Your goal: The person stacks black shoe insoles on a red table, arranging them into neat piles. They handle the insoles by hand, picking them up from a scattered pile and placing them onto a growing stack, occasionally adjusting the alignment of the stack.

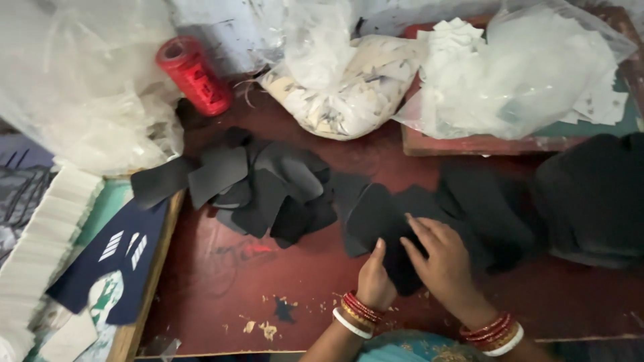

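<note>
My left hand (374,280) and my right hand (441,258) rest together on a flat black cut piece (376,218) lying on the dark red table (221,281). The left thumb points up along its edge; the right fingers spread over its top. Whether either hand pinches the piece is hard to tell, but both press on it. Both wrists wear red and white bangles. A loose heap of similar black pieces (261,188) lies to the left, and a darker stack (590,194) sits at the right.
A red thread spool (194,75) stands at the back left. Clear plastic bags hold pale scraps (342,87) and white pieces (530,67). At the left lie a white stack (47,234) and a navy printed piece (114,261). The table's front edge is near my arms.
</note>
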